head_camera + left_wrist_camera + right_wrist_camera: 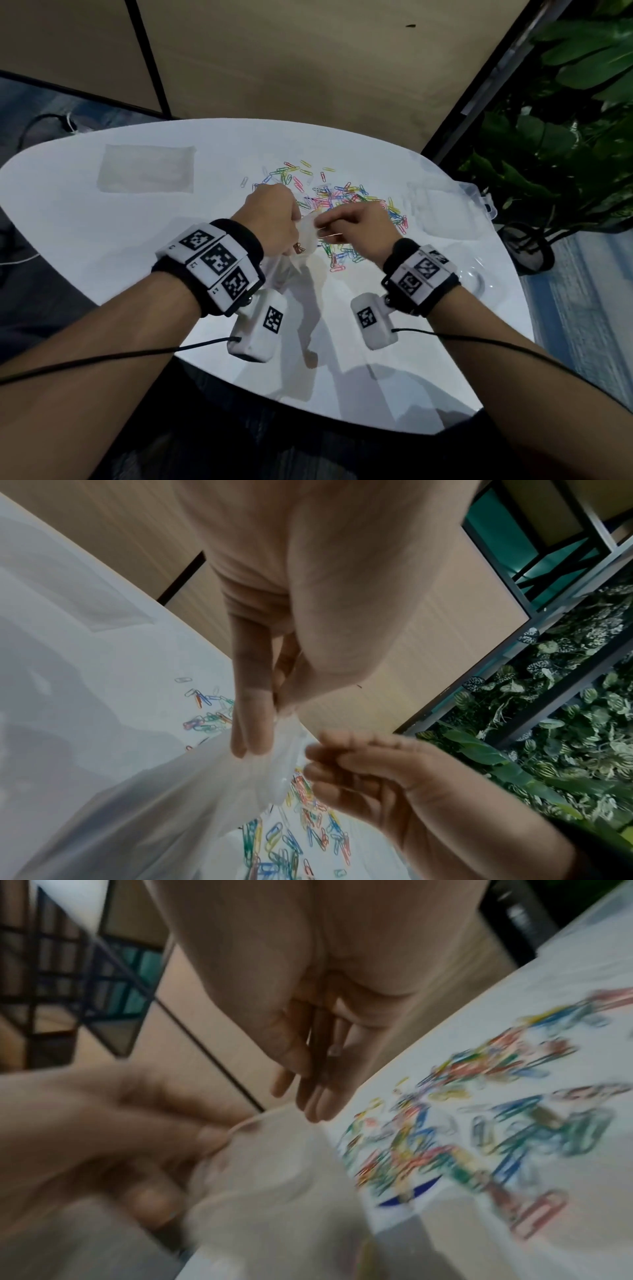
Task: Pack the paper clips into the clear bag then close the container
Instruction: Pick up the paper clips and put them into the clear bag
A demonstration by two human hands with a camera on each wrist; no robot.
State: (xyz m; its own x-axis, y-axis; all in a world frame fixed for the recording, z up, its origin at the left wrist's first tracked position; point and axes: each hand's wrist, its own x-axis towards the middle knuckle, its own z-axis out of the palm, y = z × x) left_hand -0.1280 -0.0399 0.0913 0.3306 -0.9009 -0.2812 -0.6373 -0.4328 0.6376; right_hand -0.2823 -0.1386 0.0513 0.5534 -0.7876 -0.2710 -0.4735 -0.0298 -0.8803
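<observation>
Head: left hand and right hand pinch the clear bag mouth, few clips inside; colourful paper clips spread behind bag on table. Left wrist: left fingers curled on bag rim. Right wrist: blurred.

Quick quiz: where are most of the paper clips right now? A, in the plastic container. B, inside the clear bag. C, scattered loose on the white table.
C: the paper clips lie spread over the white table, beyond the clear bag that both hands hold.
</observation>
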